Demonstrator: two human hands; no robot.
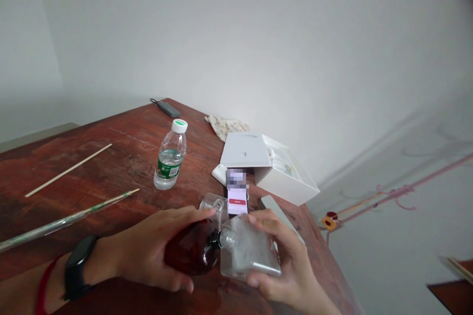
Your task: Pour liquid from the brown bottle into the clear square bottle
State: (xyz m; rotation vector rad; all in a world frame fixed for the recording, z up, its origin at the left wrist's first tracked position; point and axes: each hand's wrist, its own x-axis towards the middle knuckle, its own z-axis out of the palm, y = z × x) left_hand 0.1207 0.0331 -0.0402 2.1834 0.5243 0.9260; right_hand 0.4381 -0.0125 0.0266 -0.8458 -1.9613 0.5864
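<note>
My left hand (162, 251) is wrapped round a dark red-brown bottle (192, 251), tilted on its side with its black neck pointing right. In my right hand (284, 256) is a clear flat square bottle (253, 251), gripped between thumb and fingers. The black neck meets a rounded clear part at the left of the square bottle; whether it enters it I cannot tell. Just behind my left fingertips lies another clear plastic piece (214, 201) with a ring-like part. A phone (237, 197) with a lit screen is beyond both hands.
A water bottle (170, 162) with a green label stands upright. Thin sticks (70, 170), some in a wrapper (55, 225), lie at left. An open white box (246, 150), a cloth (225, 125) and a grey device (168, 108) are farther back on the wooden table (121, 138).
</note>
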